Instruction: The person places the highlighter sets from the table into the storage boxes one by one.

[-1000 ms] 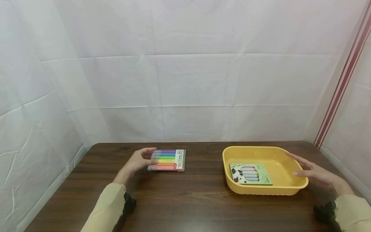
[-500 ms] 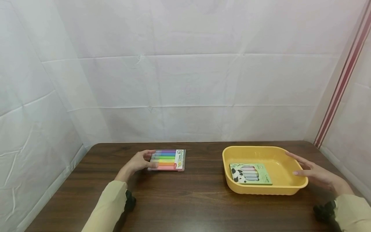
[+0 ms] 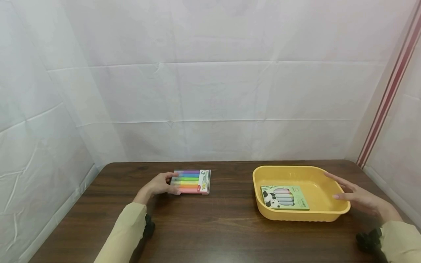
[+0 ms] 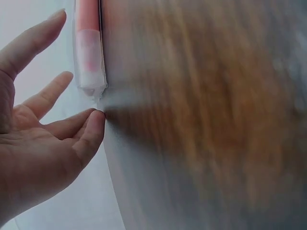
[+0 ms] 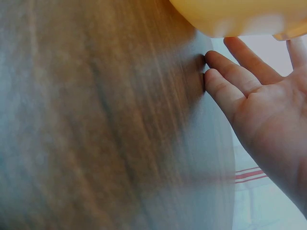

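A flat clear pack of rainbow-coloured highlighters (image 3: 189,182) lies on the dark wooden table. My left hand (image 3: 160,184) is at its left end, forefinger near the upper corner and thumb near the lower one. In the left wrist view the fingers (image 4: 86,136) are spread just past the pack's end, the lower fingertips down at the tabletop. To the right stands a yellow plastic basin (image 3: 297,216), holding a green panda-printed box of pastel markers (image 3: 284,198). My right hand (image 3: 360,197) rests at the basin's right rim with its fingers spread; the right wrist view shows some fingertips (image 5: 211,76) at the tabletop.
The brown table (image 3: 210,237) ends at a white cloth backdrop (image 3: 213,91) behind it. White cloth also hangs at both sides, with a red-striped band (image 3: 385,98) at the right. Wooden tabletop lies between the pack and the basin.
My left hand has shifted slightly toward the near side along the pack's left end, its fingertips now lower on it. The pack, basin and right hand look the same.
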`<state>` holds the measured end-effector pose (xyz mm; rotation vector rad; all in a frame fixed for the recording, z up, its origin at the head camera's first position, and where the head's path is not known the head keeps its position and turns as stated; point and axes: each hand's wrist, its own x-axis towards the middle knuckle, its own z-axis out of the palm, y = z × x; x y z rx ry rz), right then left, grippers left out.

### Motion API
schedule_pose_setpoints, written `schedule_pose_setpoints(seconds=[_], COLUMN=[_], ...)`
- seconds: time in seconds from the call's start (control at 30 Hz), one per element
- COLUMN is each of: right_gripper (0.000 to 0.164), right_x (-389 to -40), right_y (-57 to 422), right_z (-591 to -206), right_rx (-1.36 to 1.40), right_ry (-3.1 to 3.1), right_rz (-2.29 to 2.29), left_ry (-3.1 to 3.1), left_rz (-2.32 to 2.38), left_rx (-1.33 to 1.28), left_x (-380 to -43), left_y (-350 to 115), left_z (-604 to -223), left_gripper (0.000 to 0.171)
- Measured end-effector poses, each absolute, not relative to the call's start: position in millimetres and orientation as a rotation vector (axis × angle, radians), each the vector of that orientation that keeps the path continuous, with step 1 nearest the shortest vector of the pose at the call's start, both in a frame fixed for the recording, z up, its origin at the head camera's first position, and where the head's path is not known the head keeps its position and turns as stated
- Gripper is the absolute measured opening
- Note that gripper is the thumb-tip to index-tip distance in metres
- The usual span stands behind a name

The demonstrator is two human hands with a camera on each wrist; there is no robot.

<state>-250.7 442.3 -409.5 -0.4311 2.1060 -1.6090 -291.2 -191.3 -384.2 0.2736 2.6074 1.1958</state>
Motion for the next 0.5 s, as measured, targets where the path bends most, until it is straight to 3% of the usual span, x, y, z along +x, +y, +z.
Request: schedule_pose_setpoints(seconds=[0.5], right_gripper=[0.071], right_x=[-251.4], right_y=[443.5], right_z=[-410.1], right_rx=[-0.488], right_ry=[2.064], right_rz=[-1.632], left_ry=[2.643], left_rz=[1.067], left_rx=[0.252], left_x=[-300.1], left_y=[-185.2], left_z=[-384.1], left_gripper=[0.080])
